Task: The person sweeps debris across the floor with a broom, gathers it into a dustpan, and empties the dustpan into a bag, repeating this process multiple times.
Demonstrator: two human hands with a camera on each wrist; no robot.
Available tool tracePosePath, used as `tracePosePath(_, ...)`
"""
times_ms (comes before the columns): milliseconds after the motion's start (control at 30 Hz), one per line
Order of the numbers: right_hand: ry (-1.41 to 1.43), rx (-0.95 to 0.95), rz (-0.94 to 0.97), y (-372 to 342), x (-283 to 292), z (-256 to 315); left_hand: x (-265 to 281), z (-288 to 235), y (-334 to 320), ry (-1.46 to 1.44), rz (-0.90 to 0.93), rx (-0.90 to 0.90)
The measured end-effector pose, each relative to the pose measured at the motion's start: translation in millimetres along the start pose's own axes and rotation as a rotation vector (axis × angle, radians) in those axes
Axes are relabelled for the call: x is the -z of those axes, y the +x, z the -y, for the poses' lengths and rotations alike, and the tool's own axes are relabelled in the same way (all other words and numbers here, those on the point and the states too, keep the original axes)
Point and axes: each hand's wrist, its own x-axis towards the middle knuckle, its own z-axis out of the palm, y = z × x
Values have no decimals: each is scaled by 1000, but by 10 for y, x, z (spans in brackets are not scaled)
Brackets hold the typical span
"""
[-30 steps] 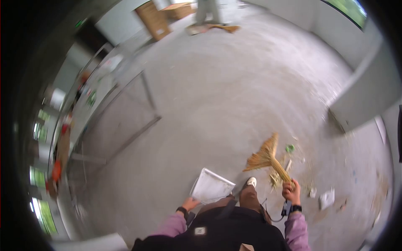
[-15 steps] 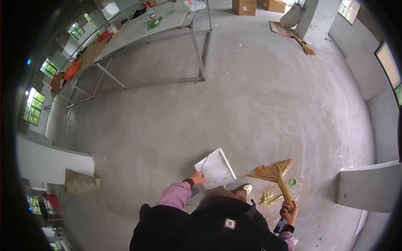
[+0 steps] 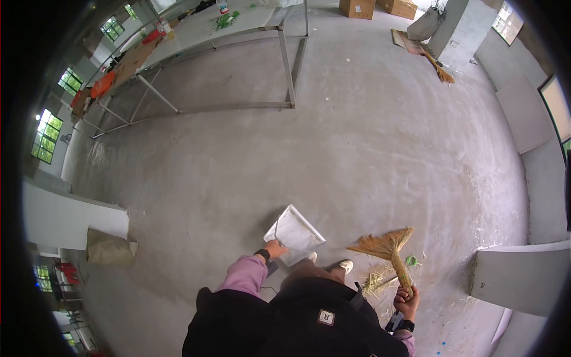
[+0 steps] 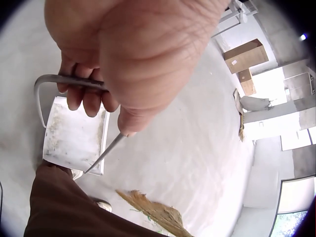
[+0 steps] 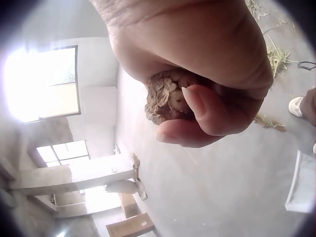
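My left hand [image 3: 273,249] grips the grey wire handle [image 4: 74,80] of a white dustpan [image 3: 301,233]. In the left wrist view the fingers curl under the wire and the thumb lies along it, with the pan's scuffed inside below. On the other side of my legs, my right hand [image 3: 407,302] holds a straw broom [image 3: 386,245] by its handle, the bristles fanned out ahead. The rough butt end of the broom handle [image 5: 165,96] pokes out of the curled fingers in the right wrist view; the bristles are hidden there.
Loose straw [image 3: 377,281] and a green ring [image 3: 411,260] lie on the floor near the broom. A long metal-framed table [image 3: 202,43] stands at the back left. Cardboard boxes [image 3: 357,8] and another broom [image 3: 439,68] are farther off. A low wall [image 3: 517,279] juts in at right.
The head view has turned left, bringing the table further into sight. Over the last half second the dustpan shifts slightly left with my left hand. Both hands keep their hold.
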Motion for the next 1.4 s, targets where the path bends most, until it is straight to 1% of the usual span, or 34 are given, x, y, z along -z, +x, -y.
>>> tracePosePath(67,1,6,1,-18,-69,-36,32,-20,-23,-35,-1,14)
tracePosePath(167,6,11,-3,-24,-103,-46,104,-193,-134,4,-11,63)
tracePosePath(267,-13,17,-11,-8,-88,-35,-17,-53,-58,-54,-22,56)
tracePosePath(367,-15,26,-29,-8,-87,-37,-9,-56,-52,-34,4,62)
tracePosePath(467,-18,38,-52,-4,-66,-24,-88,54,36,-46,3,15)
tracePosePath(567,-26,28,-35,9,-34,-17,-31,-76,-32,6,-30,85)
tracePosePath(800,-23,34,-62,-13,-108,-90,93,-270,-153,-12,18,72)
tracePosePath(1000,-29,18,-45,8,-53,-139,90,-155,-143,-16,16,52)
tracePosePath(1200,-123,-36,-51,63,-93,-256,144,-104,-233,-22,43,38)
tracePosePath(1300,-87,-84,-25,172,-89,-318,132,3,-300,-37,40,53)
tracePosePath(1367,6,-90,-64,269,-116,-355,55,146,-305,-80,22,40)
tracePosePath(1400,53,-87,-82,316,-124,-368,91,127,-349,-70,61,37)
